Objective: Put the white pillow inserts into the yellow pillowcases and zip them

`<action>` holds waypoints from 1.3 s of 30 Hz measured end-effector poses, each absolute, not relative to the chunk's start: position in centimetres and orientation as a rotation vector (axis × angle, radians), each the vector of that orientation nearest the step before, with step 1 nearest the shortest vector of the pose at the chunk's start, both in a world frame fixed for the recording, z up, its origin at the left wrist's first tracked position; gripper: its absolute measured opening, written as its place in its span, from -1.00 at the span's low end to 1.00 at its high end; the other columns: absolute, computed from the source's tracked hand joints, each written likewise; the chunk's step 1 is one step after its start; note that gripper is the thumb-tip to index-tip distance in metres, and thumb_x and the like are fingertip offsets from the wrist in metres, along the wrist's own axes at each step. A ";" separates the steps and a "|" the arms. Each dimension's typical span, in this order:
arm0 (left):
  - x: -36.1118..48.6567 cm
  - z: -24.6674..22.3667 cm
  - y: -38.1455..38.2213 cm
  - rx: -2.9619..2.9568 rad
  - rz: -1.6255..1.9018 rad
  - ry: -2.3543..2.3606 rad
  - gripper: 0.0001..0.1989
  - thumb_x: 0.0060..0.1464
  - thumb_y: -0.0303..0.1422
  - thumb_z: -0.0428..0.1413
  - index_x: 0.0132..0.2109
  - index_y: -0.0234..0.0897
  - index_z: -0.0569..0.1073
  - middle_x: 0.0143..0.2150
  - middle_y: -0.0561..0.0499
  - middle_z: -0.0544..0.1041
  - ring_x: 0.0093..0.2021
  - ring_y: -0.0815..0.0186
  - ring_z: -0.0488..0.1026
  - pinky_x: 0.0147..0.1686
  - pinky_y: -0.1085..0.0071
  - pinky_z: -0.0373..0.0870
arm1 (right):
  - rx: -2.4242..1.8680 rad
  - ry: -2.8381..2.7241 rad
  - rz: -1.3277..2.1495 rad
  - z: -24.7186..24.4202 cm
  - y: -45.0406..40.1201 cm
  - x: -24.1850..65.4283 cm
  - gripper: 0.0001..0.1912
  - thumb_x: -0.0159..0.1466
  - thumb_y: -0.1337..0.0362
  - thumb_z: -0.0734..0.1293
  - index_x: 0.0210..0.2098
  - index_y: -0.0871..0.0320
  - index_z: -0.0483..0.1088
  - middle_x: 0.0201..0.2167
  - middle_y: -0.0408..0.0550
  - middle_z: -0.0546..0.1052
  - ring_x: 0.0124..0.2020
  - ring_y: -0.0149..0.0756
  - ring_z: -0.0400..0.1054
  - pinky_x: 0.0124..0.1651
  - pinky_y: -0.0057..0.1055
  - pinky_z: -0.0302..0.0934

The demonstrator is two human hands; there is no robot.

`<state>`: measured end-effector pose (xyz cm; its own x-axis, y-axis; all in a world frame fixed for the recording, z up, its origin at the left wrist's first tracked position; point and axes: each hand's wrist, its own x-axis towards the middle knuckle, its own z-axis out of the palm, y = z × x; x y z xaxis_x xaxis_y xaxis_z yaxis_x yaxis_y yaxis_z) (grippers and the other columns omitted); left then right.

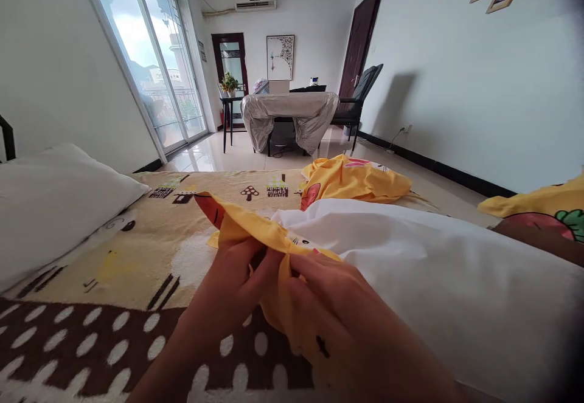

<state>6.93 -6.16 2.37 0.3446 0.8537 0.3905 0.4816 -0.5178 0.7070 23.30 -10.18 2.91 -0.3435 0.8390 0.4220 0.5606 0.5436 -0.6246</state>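
Note:
My left hand (237,284) is closed on the edge of a yellow pillowcase (249,220) with a cartoon print and an orange-red corner. Right beside it, my right hand (335,296) pinches the same fabric, so the cloth bunches between the two hands. Part of the pillowcase hangs below my fingers, and the fingertips are partly hidden in its folds. A plain white pillow (401,245) lies just to the right, behind and beside my right hand.
Under everything is a beige and brown patterned blanket (137,245). Another white pillow (55,202) lies at the left. Crumpled yellow cloth (365,181) rests beyond the right pillow, with more yellow printed fabric (538,199) at far right. A covered table (292,108) and black chair (360,96) stand farther off.

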 end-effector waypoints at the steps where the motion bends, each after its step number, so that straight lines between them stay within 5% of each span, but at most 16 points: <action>1: 6.9 2.5 -6.4 2.155 1.015 1.164 -0.69 0.18 -0.21 -0.05 -0.42 -0.28 0.40 -0.44 0.06 0.46 -0.39 0.37 0.33 -0.36 0.44 0.25 | -1.100 -2.063 0.515 3.1 -10.3 23.7 -0.73 0.35 0.28 0.11 -0.44 0.10 0.31 -0.43 -0.17 0.48 -0.37 -0.39 0.32 -0.29 -0.45 0.16; 8: 7.5 2.1 -7.5 2.156 0.975 1.244 -0.78 0.11 -0.33 -0.06 -0.45 -0.30 0.36 -0.47 0.03 0.42 -0.44 0.36 0.30 -0.46 0.44 0.24 | -1.119 -1.985 0.710 2.3 -8.8 24.6 -0.85 0.28 0.34 0.17 -0.22 0.10 0.35 -0.48 -0.21 0.51 -0.49 -0.45 0.31 -0.41 -0.51 0.13; 12: 8.2 1.7 -7.6 2.151 1.032 1.203 -0.79 0.15 -0.37 -0.07 -0.36 -0.30 0.42 -0.38 0.01 0.48 -0.38 0.35 0.35 -0.37 0.43 0.29 | -1.120 -1.918 0.726 1.7 -7.7 24.4 -0.68 0.22 0.39 0.19 -0.03 0.08 0.30 -0.51 -0.25 0.49 -0.51 -0.46 0.30 -0.39 -0.52 0.15; 17: 8.0 1.8 -7.6 2.180 1.055 1.128 -0.80 0.20 -0.36 -0.06 -0.19 -0.25 0.46 -0.22 0.00 0.52 -0.19 0.32 0.43 -0.17 0.43 0.32 | -1.118 -1.944 0.671 1.5 -7.2 24.5 -0.82 0.27 0.33 0.16 -0.29 0.14 0.39 -0.51 -0.18 0.48 -0.49 -0.42 0.28 -0.40 -0.49 0.11; 21: 7.8 2.0 -7.4 2.189 1.018 1.177 -0.82 0.18 -0.33 -0.02 -0.29 -0.27 0.44 -0.38 0.04 0.51 -0.37 0.36 0.39 -0.35 0.46 0.30 | -1.094 -1.951 0.665 1.3 -7.1 24.4 -0.83 0.25 0.34 0.16 -0.42 0.16 0.35 -0.53 -0.18 0.46 -0.50 -0.44 0.25 -0.43 -0.50 0.08; 24: 7.7 2.1 -7.4 2.184 1.000 1.214 -0.79 0.17 -0.32 0.00 -0.39 -0.29 0.41 -0.46 0.06 0.47 -0.45 0.38 0.35 -0.43 0.48 0.26 | -1.089 -1.949 0.648 1.2 -7.0 24.4 -0.84 0.23 0.38 0.16 -0.39 0.16 0.36 -0.55 -0.19 0.45 -0.52 -0.45 0.23 -0.43 -0.51 0.08; 28: 7.6 2.2 -7.6 2.193 0.986 1.115 -0.81 0.20 -0.33 -0.04 -0.26 -0.27 0.45 -0.32 0.01 0.51 -0.31 0.35 0.39 -0.30 0.47 0.31 | -1.018 -1.923 0.827 1.5 -7.2 24.7 -0.81 0.23 0.36 0.17 -0.24 0.15 0.41 -0.52 -0.19 0.46 -0.47 -0.42 0.27 -0.39 -0.51 0.14; 33: 7.3 2.1 -7.8 2.240 0.916 1.062 -0.80 0.22 -0.31 -0.06 -0.23 -0.25 0.43 -0.30 0.01 0.49 -0.28 0.34 0.38 -0.28 0.45 0.30 | -0.902 -1.890 1.128 2.3 -7.7 25.2 -0.81 0.26 0.31 0.17 -0.37 0.18 0.40 -0.48 -0.14 0.46 -0.35 -0.36 0.32 -0.37 -0.51 0.18; 39: 7.2 2.0 -7.7 2.275 0.949 1.088 -0.84 0.18 -0.35 -0.03 -0.33 -0.26 0.39 -0.37 0.04 0.48 -0.35 0.36 0.37 -0.34 0.45 0.27 | -0.940 -1.897 1.017 1.8 -7.6 24.8 -0.86 0.25 0.35 0.17 -0.37 0.18 0.35 -0.45 -0.17 0.46 -0.41 -0.43 0.28 -0.39 -0.54 0.14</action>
